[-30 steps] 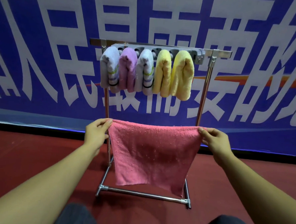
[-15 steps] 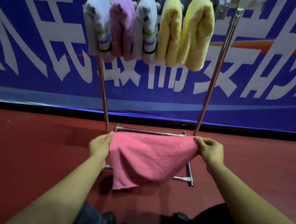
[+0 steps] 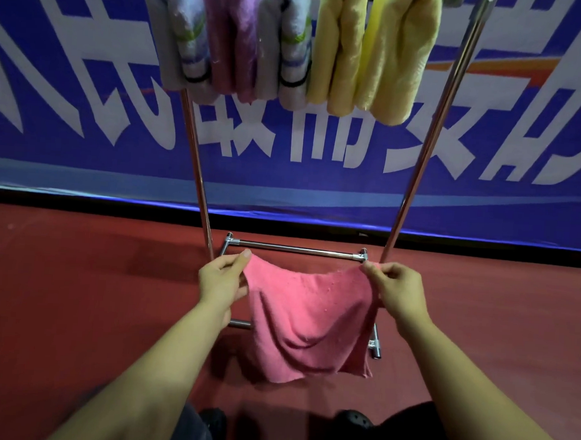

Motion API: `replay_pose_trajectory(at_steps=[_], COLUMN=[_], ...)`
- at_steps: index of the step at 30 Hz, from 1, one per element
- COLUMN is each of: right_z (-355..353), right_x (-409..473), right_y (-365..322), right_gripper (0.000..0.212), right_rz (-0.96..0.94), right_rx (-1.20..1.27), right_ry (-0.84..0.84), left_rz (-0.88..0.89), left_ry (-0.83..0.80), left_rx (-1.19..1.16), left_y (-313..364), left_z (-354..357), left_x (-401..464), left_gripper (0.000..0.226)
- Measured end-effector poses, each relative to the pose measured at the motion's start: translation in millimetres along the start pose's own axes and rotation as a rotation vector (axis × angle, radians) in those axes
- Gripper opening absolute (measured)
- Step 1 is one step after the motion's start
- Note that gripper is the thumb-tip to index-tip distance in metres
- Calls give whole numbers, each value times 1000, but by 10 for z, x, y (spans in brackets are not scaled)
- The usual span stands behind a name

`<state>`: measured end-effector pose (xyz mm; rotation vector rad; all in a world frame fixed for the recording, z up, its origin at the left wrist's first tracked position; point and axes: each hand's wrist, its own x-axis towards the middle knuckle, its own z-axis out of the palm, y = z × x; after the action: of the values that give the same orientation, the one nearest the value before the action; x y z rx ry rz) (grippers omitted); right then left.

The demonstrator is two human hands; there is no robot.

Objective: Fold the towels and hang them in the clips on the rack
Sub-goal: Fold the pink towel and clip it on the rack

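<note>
Five folded towels (image 3: 291,45) already hang at the top of the rack (image 3: 423,166). Your left hand (image 3: 222,280) and right hand (image 3: 396,289) each pinch an upper corner of the pink towel (image 3: 310,322), low in the centre; it is not yet folded or hung

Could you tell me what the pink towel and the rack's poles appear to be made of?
Pink towel: soft terry-like cloth, matte, judging by its nubbly surface and limp draping folds; the exact fibre cannot be told. Rack: apparently polished metal tubing, perhaps chromed or stainless steel, given its bright reflective sheen and metal joint fittings.
</note>
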<state>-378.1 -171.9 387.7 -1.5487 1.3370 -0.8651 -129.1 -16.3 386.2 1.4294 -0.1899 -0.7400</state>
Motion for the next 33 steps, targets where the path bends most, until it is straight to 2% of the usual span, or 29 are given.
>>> replay_pose_trajectory(at_steps=[3,7,12,18,27,29,33], right_z=[189,453,754,815,820,806,741], right_x=[-84,-126,-151,-245,-257,-259,-258], right_y=[-93,-140,-117,-303,-367,-379,-385], right_gripper=[23,32,40,18,20,24,23], right_rz=[40,69,-41,-166,-219,-195,-150], right_rx=[78,106,69,-5,-4,9,61], right_ry=[-63,-129,-222,-161,-184,-195,-243], left_rz=[-48,-91,-84,-64,-59,-66,-138], left_ry=[-57,-149,-230,-232,-216,-217,-256], left_rx=[-19,-24,-8,-2,-77,-82,-97], left_y=[-13,-78,-141,-146,-92,-71,-4], left_z=[204,481,696,759,793,800,781], left_x=[-92,-200,-292,-298,-329,-339,-362], left_gripper=[14,17,18,20,9,16,53])
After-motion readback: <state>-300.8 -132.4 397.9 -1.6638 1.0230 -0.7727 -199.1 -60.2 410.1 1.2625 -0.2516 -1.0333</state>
